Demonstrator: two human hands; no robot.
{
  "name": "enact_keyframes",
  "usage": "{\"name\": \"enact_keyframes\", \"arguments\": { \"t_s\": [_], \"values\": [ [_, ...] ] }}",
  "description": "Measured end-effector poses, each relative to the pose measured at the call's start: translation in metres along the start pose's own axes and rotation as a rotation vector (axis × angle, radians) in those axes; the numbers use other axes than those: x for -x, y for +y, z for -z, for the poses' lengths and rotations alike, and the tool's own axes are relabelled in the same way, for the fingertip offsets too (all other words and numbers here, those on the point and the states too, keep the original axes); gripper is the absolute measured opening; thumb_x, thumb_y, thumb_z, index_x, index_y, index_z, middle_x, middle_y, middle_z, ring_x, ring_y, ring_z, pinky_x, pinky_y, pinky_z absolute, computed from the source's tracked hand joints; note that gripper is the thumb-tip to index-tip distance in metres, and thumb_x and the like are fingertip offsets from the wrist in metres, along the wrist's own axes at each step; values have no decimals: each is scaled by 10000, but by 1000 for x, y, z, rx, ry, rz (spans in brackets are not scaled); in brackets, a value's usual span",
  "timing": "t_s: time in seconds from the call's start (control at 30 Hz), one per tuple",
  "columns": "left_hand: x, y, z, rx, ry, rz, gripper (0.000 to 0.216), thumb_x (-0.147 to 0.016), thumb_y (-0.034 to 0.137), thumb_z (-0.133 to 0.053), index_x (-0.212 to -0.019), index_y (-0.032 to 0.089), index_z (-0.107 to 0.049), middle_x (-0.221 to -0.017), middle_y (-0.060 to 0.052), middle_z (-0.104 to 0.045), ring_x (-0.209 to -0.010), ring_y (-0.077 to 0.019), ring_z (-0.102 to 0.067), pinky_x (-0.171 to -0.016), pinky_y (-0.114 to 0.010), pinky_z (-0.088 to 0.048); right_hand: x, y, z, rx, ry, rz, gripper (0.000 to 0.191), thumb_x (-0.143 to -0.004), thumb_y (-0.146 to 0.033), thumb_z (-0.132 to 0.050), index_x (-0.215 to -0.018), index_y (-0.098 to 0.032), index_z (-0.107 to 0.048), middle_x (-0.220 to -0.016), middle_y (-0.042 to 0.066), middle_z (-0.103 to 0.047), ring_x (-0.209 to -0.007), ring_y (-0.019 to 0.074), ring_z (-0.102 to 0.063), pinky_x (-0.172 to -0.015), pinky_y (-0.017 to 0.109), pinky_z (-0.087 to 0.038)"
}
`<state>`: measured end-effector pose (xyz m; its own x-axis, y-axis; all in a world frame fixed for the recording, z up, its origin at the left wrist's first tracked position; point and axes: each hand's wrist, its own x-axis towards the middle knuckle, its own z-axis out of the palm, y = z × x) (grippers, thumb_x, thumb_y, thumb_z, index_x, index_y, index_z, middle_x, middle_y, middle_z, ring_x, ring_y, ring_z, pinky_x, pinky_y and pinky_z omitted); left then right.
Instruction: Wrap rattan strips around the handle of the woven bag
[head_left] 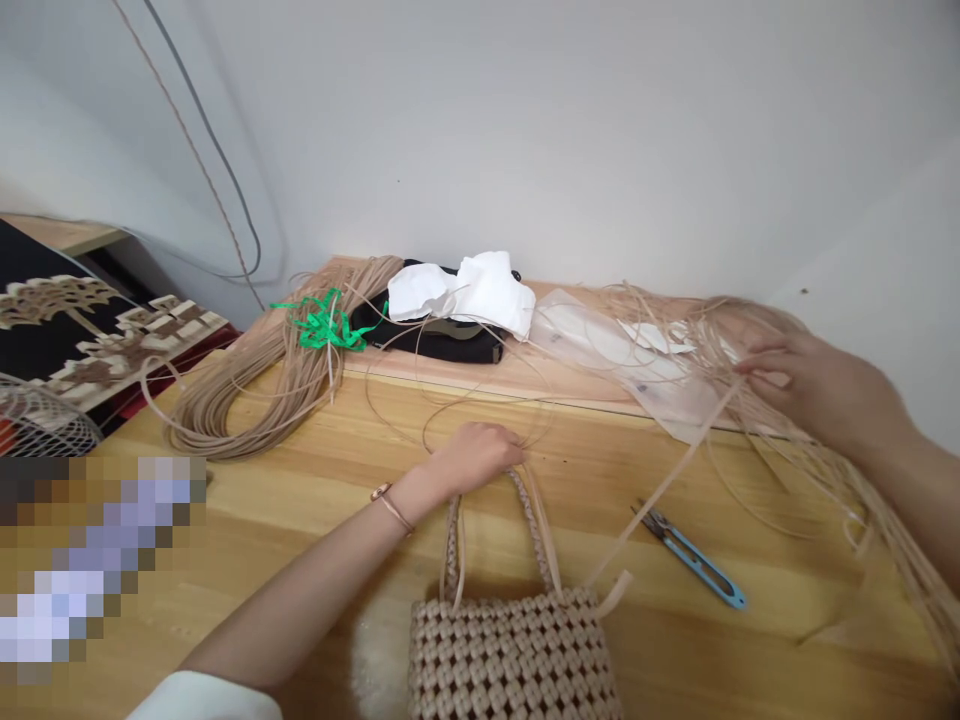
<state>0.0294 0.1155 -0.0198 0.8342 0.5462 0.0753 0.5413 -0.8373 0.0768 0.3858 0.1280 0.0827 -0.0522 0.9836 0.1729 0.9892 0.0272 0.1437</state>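
Observation:
A beige woven bag point(514, 655) stands at the front edge of my view, its two handles rising from the rim. My left hand point(484, 457) is closed around the top of the braided handle point(534, 515). Off to the right, my right hand point(810, 385) pinches a flat beige strip point(667, 480) that runs tautly down to the bag's right rim. A short strip end point(616, 594) sticks out beside that rim. Blue-handled thread snips point(697, 560) lie on the wooden table point(300, 560), between the bag and my right arm.
A coiled beige cord bundle point(247, 410) with green ribbon point(330, 322) lies back left. White tissues point(491, 290) rest on a black pouch point(450, 340). Clear plastic point(577, 335) and loose strands point(847, 480) spread rightward. A white wire-mesh fan guard point(49, 420) is at far left.

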Motion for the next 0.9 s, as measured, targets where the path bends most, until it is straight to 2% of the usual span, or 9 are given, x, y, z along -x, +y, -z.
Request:
{"name": "enact_keyframes", "arguments": {
  "t_s": [0.17, 0.3, 0.37, 0.43, 0.53, 0.6, 0.7, 0.8, 0.9],
  "values": [
    [0, -1, -1, 16, 2, 6, 190, -874, 158, -482, -785, 180, -649, -755, -28, -644, -695, -142, -592, -503, -228, -317, -18, 5, 28, 90, 50, -227, 273, -846, -323, -515, -1007, -182, -683, -1024, 102, -579, -758, 179, -513, -590, 298, -362],
    [1, -1, -2, 21, 4, 12, 193, -880, 174, -478, -811, 184, -658, -755, -30, -638, -689, -141, -589, -516, -233, -339, -26, 4, 53, 7, 104, -321, 232, -788, -213, -596, -999, -169, -681, -902, 66, -650, -806, 171, -544, -648, 291, -378],
    [1, -2, -3, 20, 5, 14, 189, -881, 190, -483, -811, 185, -659, -754, -30, -637, -691, -144, -590, -515, -234, -335, -26, -2, 61, -119, 170, -351, 241, -765, -161, -621, -996, -147, -685, -915, 80, -669, -898, 175, -572, -761, 307, -396],
    [1, -2, -4, 18, 7, 16, 176, -876, 195, -495, -808, 186, -657, -754, -28, -638, -694, -148, -593, -509, -234, -324, -22, -14, 67, -357, 250, -357, 248, -768, -139, -612, -1005, -139, -684, -941, 95, -676, -915, 164, -595, -808, 321, -410],
    [1, -2, -4, 15, 8, 16, 157, -868, 192, -509, -800, 186, -650, -762, -25, -643, -705, -155, -596, -504, -236, -312, -14, -41, 73, -758, 391, -327, 199, -787, -186, -602, -961, -154, -693, -916, 99, -684, -763, 127, -621, -697, 331, -455],
    [2, -1, -3, 14, 9, 15, 153, -867, 182, -509, -804, 186, -649, -770, -25, -645, -714, -152, -598, -508, -235, -314, -10, -59, 76, -873, 482, -286, 162, -764, -210, -645, -906, -154, -699, -867, 90, -684, -699, 114, -609, -674, 340, -468],
    [2, 0, -1, 13, 10, 18, 164, -870, 168, -497, -815, 184, -651, -775, -30, -645, -712, -145, -597, -511, -234, -321, -8, -78, 80, -1002, 528, -263, 125, -720, -170, -696, -840, -146, -673, -783, 69, -676, -632, 101, -598, -650, 333, -493],
    [2, 0, 0, 13, 11, 20, 181, -876, 164, -483, -817, 183, -653, -772, -33, -644, -699, -146, -592, -507, -238, -324, -12, -91, 83, -1154, 588, -234, 254, -692, -87, -706, -906, -152, -585, -748, 39, -677, -605, 107, -619, -617, 313, -524],
    [2, 1, 0, 11, 12, 18, 190, -878, 158, -476, -810, 183, -652, -761, -34, -639, -690, -148, -589, -506, -241, -326, -18, -101, 84, -1286, 660, -197, 360, -683, -15, -682, -966, -146, -502, -720, 10, -683, -617, 125, -650, -652, 327, -556]
  ]
}}
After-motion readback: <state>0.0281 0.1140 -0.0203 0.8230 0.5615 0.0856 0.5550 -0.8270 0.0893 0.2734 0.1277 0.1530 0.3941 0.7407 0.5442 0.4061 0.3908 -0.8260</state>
